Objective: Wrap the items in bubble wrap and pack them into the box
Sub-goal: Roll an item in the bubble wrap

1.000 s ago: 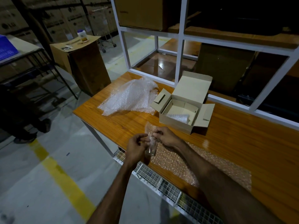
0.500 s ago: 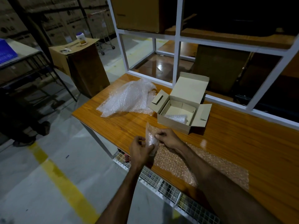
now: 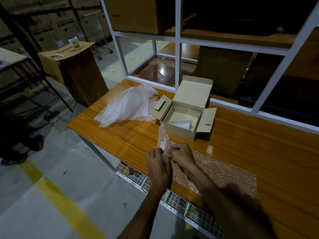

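Since a second ago the near end of the bubble wrap sheet has been lifted off the counter and folded up over the small clear item; its free corner now stands as a peak above the hands. The item itself is hidden between wrap and fingers, so I cannot tell how much of it is covered.

Going left to right: a loose heap of spare bubble wrap lies at the counter's far-left corner, untouched. Just right of it sits the open box with its flaps spread, and one wrapped bundle already rests inside. So one piece looks packed, a second is early in its wrapping, and rolling, placing and closing the box remain, by my reading.

At the near edge, the left hand curls round the covered item from the left. The right hand pinches the folded wrap against it, with most of the sheet trailing flat rightward under that forearm.
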`<state>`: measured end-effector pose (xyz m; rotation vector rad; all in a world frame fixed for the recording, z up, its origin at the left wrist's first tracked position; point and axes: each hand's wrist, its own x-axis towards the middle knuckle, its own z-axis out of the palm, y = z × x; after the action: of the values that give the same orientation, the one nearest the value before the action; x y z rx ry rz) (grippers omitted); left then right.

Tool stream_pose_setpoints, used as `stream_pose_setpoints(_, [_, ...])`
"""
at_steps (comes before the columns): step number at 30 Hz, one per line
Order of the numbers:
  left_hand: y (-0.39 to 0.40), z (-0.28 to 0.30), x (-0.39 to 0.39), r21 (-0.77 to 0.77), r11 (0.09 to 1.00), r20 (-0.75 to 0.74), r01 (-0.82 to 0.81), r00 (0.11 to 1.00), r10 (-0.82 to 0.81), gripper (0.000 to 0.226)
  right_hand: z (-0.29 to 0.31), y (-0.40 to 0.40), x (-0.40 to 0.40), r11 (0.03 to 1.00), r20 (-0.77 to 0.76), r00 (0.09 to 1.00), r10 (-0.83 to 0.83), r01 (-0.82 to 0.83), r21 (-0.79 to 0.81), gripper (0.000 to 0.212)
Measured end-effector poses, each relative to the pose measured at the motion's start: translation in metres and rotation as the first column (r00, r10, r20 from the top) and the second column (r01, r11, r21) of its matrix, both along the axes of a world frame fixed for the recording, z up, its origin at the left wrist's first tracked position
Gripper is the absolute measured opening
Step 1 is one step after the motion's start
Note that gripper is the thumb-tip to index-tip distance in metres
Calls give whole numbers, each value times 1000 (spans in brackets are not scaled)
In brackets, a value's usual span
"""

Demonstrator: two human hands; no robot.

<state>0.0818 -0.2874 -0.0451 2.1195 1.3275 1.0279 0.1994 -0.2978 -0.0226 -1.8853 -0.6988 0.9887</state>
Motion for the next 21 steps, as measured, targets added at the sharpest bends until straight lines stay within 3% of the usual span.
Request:
stream_pose_setpoints(6, [1, -2, -8, 52, 988, -31, 146, 989, -145, 21, 4, -4, -8, 991, 110, 989, -94, 104, -86, 46])
stream_pose_setpoints(12, [15, 5, -23, -87, 969, 60, 231, 972, -226, 36, 4, -3, -6, 982, 113, 986, -121, 136, -134, 46])
stream_pose_setpoints(16, [27, 9, -26, -185, 944, 23, 273, 962, -273, 38, 3, -4, -4, 969, 108, 977, -186, 201, -144, 49])
stream_pose_setpoints(21, [29, 13, -30, -171, 922, 2, 347, 936, -352, 33, 8, -9, -7, 966, 117, 971, -208, 223, -133, 58])
